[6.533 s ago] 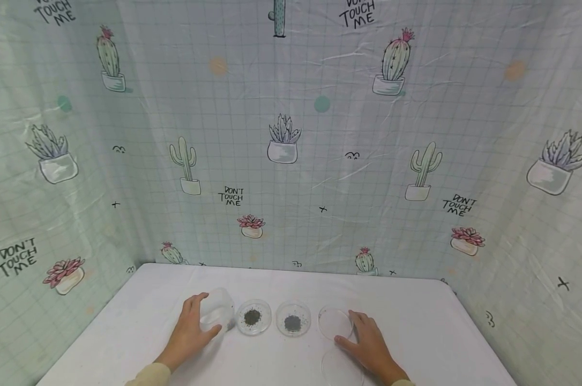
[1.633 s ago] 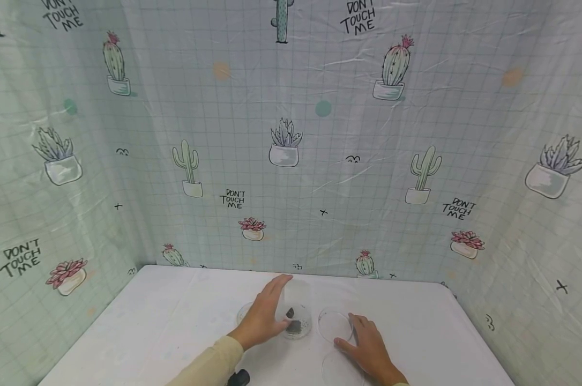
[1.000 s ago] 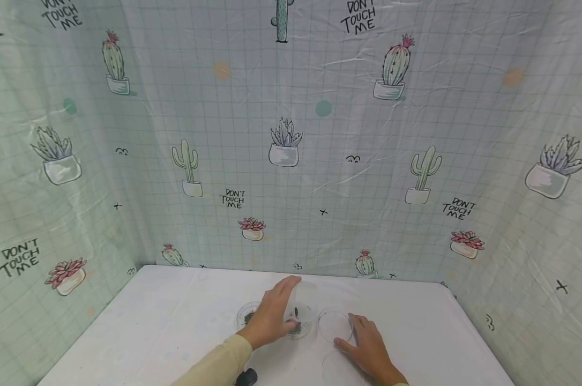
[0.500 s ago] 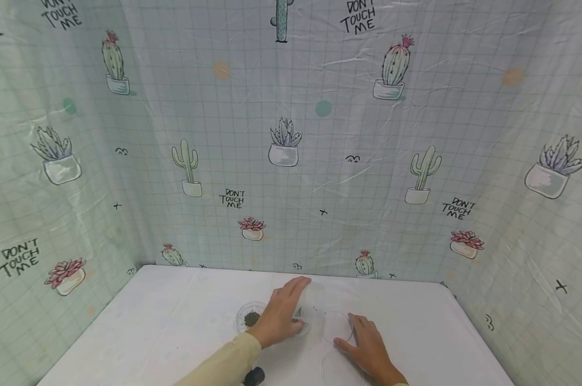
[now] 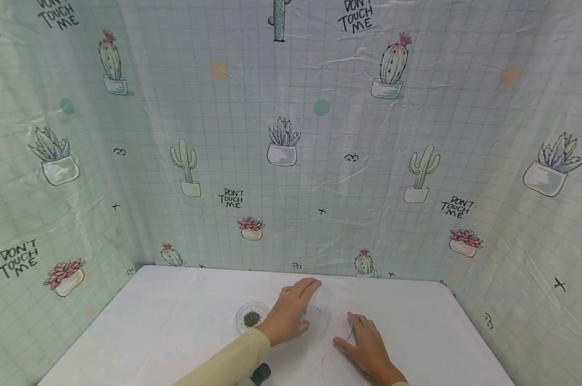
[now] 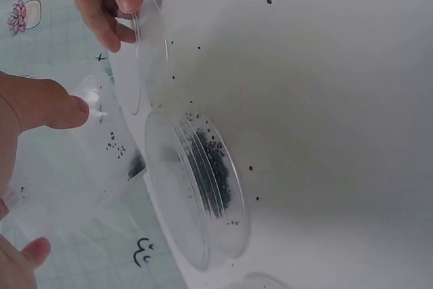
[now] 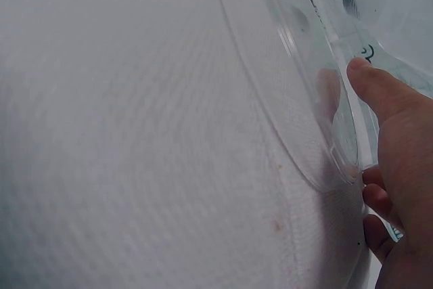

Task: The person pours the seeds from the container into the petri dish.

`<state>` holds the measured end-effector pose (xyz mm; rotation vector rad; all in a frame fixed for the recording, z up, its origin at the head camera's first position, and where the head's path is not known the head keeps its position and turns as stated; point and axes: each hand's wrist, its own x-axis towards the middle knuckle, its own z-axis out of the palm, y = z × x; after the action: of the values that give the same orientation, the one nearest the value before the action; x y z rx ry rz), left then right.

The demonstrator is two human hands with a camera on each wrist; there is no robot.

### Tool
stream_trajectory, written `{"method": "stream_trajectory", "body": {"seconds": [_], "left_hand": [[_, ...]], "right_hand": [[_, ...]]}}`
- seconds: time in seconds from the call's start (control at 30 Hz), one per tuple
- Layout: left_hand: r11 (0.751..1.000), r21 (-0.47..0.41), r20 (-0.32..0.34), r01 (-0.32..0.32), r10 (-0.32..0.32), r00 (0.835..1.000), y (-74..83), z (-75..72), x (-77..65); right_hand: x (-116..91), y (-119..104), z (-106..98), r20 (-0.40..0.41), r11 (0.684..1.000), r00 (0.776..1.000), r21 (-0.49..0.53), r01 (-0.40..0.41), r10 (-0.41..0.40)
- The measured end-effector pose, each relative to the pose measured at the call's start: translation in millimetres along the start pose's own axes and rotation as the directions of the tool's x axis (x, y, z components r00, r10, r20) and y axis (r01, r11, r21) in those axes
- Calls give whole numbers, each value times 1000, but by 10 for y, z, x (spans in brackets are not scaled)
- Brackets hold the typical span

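My left hand [image 5: 287,316] grips a translucent plastic container [image 6: 101,157], thumb on one side and fingers on the other. Dark granules cling inside it, with a small heap in one corner. It hangs tilted above the row of petri dishes. Below it, in the left wrist view, a petri dish [image 6: 233,225] holds dark grey granules; in the head view the left hand mostly covers this dish. My right hand [image 5: 368,346] holds the rim of a clear petri dish [image 5: 336,326] between thumb and fingers, and this dish stands on the table.
Another petri dish [image 5: 252,319] with dark greenish-brown granules stands left of the left hand. A clear round dish or lid [image 5: 341,369] lies nearer the front. Stray granules [image 6: 250,168] dot the white table [image 5: 185,311]. A black object [image 5: 260,373] sits beside the left sleeve.
My left hand has carried the container from the left side, over the dark grey granules, rightward toward the dish at my right hand. The right hand stays on its dish.
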<state>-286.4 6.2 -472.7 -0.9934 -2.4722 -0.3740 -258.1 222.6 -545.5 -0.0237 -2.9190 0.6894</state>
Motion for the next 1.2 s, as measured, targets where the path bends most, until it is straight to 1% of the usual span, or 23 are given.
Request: {"method": "stream_trajectory", "body": {"seconds": [0.23, 0.47, 0.57, 0.67, 0.77, 0.9, 1.07, 1.2], "left_hand": [[997, 60, 41, -54, 51, 998, 41, 26, 67], [984, 118, 68, -135, 128, 989, 116, 13, 161], [968, 171, 84, -182, 170, 982, 141, 8, 193], [944, 233, 105, -234, 214, 971, 157, 9, 219], [920, 277, 128, -278, 251, 959, 167, 15, 243], [903, 289, 162, -319, 282, 946, 178, 32, 262], [881, 305, 207, -362, 310, 928, 191, 42, 272], [858, 326, 216, -396, 341, 915, 205, 26, 288]], "right_hand": [[13, 15, 17, 7, 1000, 1000, 4, -2, 2], [1, 15, 14, -9, 1000, 1000, 3, 8, -8], [-2, 15, 12, -16, 1000, 1000, 3, 12, -12], [-5, 12, 3, -18, 1000, 1000, 7, 21, -20], [-9, 8, 0, -20, 1000, 1000, 25, 19, -18], [-13, 11, 12, -26, 999, 1000, 39, 19, -18], [-23, 26, 7, -29, 998, 999, 43, 40, -39], [-24, 33, -7, -30, 997, 998, 47, 62, -60]]}}
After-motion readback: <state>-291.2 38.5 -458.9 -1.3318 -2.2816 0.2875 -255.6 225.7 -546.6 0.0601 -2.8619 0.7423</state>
